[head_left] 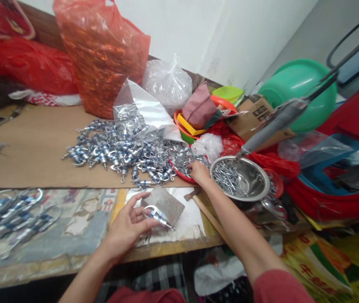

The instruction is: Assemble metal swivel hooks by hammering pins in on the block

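- Clasps, blue-banded, loose batch [18, 219] at far left on the bench [87, 235]; whether finished or waiting, cannot tell.
- Pile [119, 151] of similar clasps, larger, on cardboard [40, 164]; likewise of uncertain state.
- Left hand [135, 221]: narrow pinch, thumb against fingers, holding one clasp.
- Held clasp [160, 217]: hook end toward the fingers, before the metal block [170, 206]; contact with the block unclear.
- Dish [181, 173], red-rimmed, heaped with small metal parts [182, 158]; supply far from used up.
- Hammer [192, 194]: lying beside the block, in neither hand.
- Right hand [201, 173]: fingertips at the dish; whether they grip a part, cannot tell.
- Bowl [255, 183]: pins [226, 176] inside, plenty left.
- Progress: judged midway, one clasp in hand.
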The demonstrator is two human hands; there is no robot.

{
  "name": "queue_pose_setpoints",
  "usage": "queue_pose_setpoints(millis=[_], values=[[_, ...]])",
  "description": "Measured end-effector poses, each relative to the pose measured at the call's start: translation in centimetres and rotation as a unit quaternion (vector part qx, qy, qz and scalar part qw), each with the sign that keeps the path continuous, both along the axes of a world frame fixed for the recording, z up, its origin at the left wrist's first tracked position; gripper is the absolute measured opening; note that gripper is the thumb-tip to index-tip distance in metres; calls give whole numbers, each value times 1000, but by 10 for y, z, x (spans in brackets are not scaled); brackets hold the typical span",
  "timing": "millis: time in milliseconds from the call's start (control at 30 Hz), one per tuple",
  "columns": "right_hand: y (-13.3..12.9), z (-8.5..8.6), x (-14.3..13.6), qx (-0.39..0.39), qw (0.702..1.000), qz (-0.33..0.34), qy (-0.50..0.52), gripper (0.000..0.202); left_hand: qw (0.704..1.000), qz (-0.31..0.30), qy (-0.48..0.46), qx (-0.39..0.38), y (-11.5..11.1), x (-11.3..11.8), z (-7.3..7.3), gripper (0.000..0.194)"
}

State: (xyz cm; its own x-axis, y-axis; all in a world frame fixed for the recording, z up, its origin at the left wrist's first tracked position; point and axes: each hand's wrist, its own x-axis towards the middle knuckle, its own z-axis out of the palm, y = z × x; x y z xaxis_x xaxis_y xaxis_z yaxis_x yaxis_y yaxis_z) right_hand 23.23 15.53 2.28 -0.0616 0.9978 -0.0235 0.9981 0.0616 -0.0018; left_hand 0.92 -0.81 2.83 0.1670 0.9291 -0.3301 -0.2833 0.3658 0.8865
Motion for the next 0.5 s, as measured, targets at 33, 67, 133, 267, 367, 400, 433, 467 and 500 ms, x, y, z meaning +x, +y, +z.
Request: queue_pose_setpoints(millis=[33,67,133,267,367,400,433,467,500], values=[[-2,0,0,12,1000,-3,6,20,1000,-1,-2,-1,0,0,1,68],[-3,1,1,27,1000,-6,14,22,1000,-1,-5,-2,0,0,1,68],[-6,3,6,56,998,-15,31,27,1000,-3,-11,-4,0,-1,1,69],[-17,14,10,85,994,-8,74,29,1000,-9,-8,-5,0,-2,-1,70],[-45,25,-4,81,989,49,116,25,1000,-11,-4,-7,0,-1,-2,70],[-59,28,-12,77,985,78,133,23,1000,-12,-5,-7,0,-1,-2,70],[-75,30,-21,73,981,105,147,22,1000,-15,-6,-7,0,-1,-2,69],[-91,31,-31,68,974,140,163,20,1000,-17,-7,-6,0,-1,-2,69],[-106,31,-40,77,958,200,191,19,1000,-18,-6,-4,1,-1,-2,69]])
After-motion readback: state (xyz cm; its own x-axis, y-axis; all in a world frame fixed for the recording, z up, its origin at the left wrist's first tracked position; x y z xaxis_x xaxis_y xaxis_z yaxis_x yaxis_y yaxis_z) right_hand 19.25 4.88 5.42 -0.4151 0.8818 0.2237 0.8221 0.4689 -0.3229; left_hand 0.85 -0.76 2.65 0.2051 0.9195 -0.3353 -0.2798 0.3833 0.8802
